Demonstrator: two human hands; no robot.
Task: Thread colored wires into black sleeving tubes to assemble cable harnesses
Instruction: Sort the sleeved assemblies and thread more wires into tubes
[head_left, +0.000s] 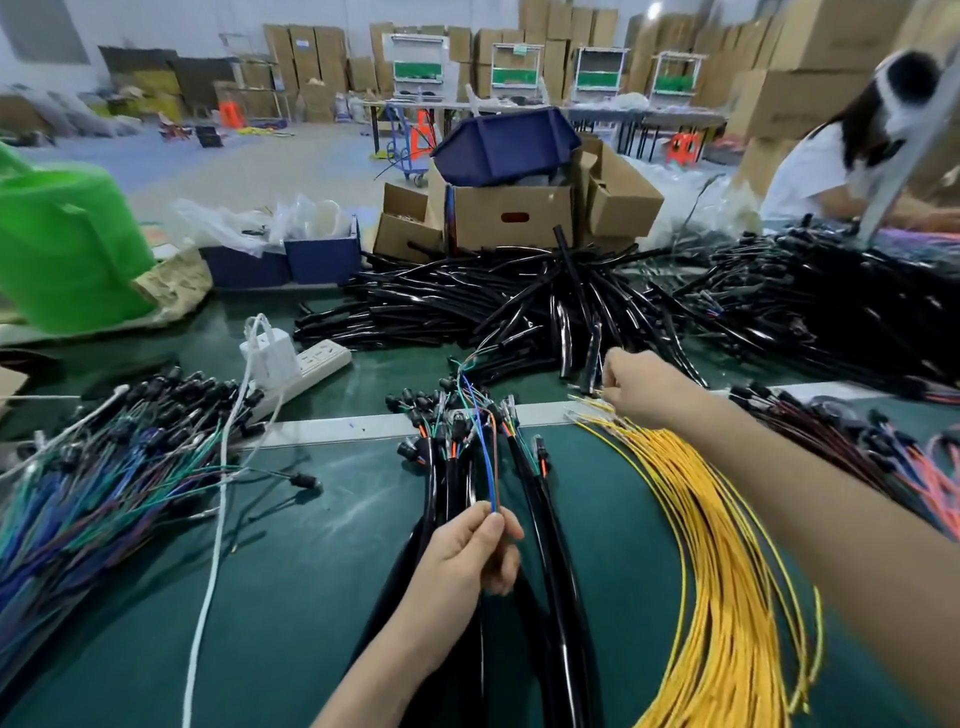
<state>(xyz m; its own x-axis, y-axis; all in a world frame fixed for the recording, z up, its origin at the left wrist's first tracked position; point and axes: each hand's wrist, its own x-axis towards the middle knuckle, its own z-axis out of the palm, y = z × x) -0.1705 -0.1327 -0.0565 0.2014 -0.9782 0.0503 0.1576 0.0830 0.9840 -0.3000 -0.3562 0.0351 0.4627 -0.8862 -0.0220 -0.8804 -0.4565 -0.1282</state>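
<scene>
Pinching the blue and brown wires between thumb and curled fingers, our left hand hung nearest us, over a bundle of sleeved harnesses lying on the green mat. Further out, our right hand had its fingers bunched on the tips of the yellow wires, which fanned along the mat to the right. Beyond both hands lay the heap of black sleeving tubes, with a cardboard box behind it.
</scene>
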